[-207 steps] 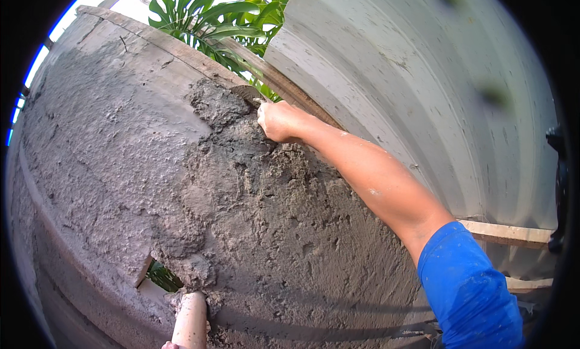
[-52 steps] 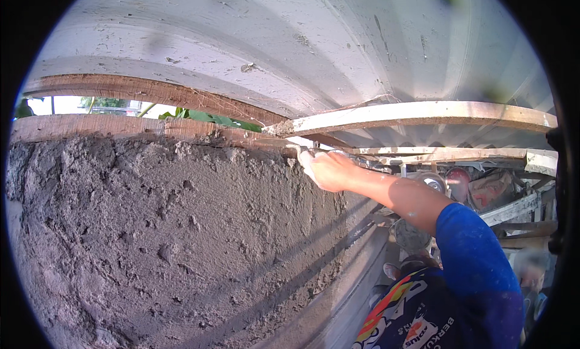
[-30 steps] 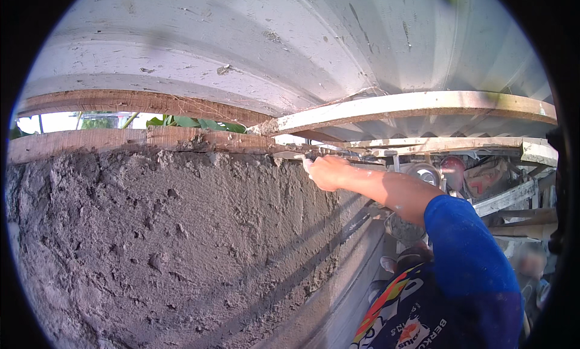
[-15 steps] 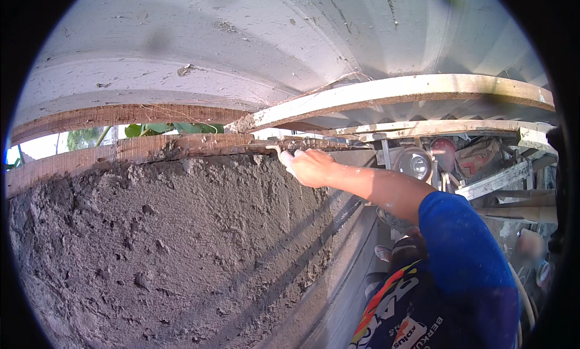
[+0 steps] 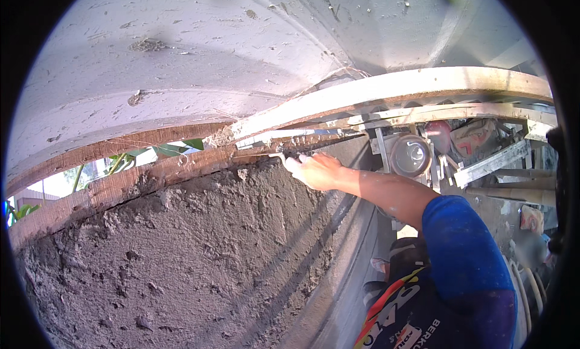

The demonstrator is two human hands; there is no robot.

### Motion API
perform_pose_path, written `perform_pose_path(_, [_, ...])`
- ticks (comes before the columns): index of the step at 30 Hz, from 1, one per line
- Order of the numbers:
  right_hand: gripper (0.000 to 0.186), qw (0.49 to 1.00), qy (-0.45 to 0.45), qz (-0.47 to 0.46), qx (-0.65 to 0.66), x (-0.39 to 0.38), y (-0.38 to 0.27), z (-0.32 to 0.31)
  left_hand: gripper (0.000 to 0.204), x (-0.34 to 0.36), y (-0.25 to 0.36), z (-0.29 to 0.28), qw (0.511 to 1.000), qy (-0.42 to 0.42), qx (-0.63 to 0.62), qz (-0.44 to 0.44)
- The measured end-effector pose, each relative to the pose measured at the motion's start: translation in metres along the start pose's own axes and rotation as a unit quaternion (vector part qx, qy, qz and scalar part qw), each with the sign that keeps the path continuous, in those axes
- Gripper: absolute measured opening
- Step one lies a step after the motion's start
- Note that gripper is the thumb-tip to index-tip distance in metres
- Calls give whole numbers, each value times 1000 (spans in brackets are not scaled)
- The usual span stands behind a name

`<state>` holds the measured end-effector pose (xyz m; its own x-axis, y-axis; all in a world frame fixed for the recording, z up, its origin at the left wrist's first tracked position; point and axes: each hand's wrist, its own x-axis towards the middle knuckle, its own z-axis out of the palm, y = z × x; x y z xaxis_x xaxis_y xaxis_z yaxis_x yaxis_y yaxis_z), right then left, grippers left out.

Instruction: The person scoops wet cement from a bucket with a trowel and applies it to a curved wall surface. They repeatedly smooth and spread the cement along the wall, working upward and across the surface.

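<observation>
My right hand [image 5: 317, 171] is closed round the handle of a trowel [image 5: 278, 156], its arm reaching in from the lower right in a blue sleeve. The bent shank shows at the fingers; the thin blade is seen nearly edge-on, against the lower side of a rough wooden beam [image 5: 130, 189]. Below it spreads a wall of rough grey mortar [image 5: 199, 270], pitted and lumpy, with its top edge along the beam. My left hand is not in view.
Close overhead is a pale, mortar-spattered roof sheet [image 5: 199, 59], with a light timber [image 5: 393, 86] beneath it. At the right are a round container [image 5: 411, 156], a reddish round object [image 5: 438, 135], wooden pieces [image 5: 492, 163] and poles [image 5: 519, 195]. Green leaves [image 5: 124, 162] show through a gap at the left.
The view has tilted and shifted, so the beam slants more steeply. My right hand still grips the trowel at the beam, its place there shifted only slightly.
</observation>
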<state>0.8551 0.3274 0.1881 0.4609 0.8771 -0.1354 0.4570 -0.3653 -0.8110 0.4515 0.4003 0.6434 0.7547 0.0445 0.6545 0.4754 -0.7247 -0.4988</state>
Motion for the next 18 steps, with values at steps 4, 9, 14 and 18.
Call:
perform_pose_path(4, [50,999,-30,-24,-17,10,21,18,40,-1,1,15,1000,-14,-5,-1])
perform_pose_path(9, [38,995,-39,68,-58,11,65,41,41,-6,2,31,1000,-20,-7,-1])
perform_pose_path(14, [30,987,-78,107,-91,15,95,75,41,-13,3,45,999,-37,-15,-5])
perform_pose_path(18, [31,977,-31,203,-56,-23,126,113,41,-20,-1,43,999,-42,-11,-9])
